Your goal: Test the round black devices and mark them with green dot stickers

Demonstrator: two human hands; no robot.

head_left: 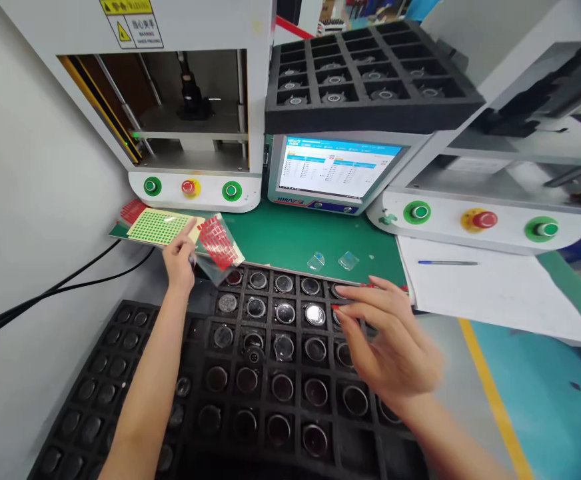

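**Sticker sheets at the far left, tray half dressed**

Fingers [186,235] of the left hand [179,261] pinch narrowly at the edge of a clear sheet of red stickers [216,241], which lies on the green desk [290,237] at the far left, just beside a yellow-green sticker sheet [158,227]. The right hand [395,347] hovers over the right part of the black foam tray [135,327], fingers loosely spread and curled, holding nothing I can make out; something small and red shows near the fingertips, too blurred to name.

By my judgement the work is partway. Several round parts [315,313] in the far rows look fitted with clear or shiny faces, while the near rows hold darker rings that seem untouched. Two small clear films [348,260] lie loose on the desk past the tray.

The left forearm stretches far and left from the near edge, wrist straight, palm turned down. The right forearm comes in from the near right, wrist bent slightly, palm facing left and down above the tray. A second foam tray [370,113] sits atop the screen [335,167] at the far side.
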